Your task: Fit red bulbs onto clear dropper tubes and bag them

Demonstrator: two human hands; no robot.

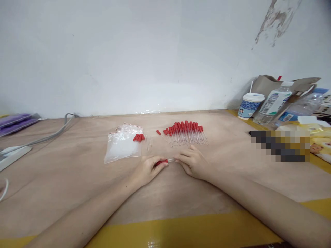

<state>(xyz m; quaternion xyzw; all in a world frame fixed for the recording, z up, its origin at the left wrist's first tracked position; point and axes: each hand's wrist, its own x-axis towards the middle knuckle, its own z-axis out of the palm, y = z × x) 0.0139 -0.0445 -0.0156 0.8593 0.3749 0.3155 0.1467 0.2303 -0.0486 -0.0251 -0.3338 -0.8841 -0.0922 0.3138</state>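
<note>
Between my two hands lies a dropper [169,160], a clear glass tube with a red rubber bulb. My left hand [150,168] pinches the red bulb [161,162] between thumb and fingers. At the other end, the fingertips of my right hand [193,162] close on the glass tube. Behind my right hand, many red-bulbed droppers [187,132] lie side by side in a fan, with one dropper [158,132] slightly apart on the left. Several loose red bulbs [139,137] rest on clear zip bags [121,146], and a few bare glass tubes [147,143] lie beside them.
At the right stand a paper cup [250,106] with a straw and a plastic bottle [275,103]. A yellow package [320,141] and a blurred dark object [279,145] lie nearer. Grey cable [49,137] and purple packets [18,122] are at the left, before a white wall.
</note>
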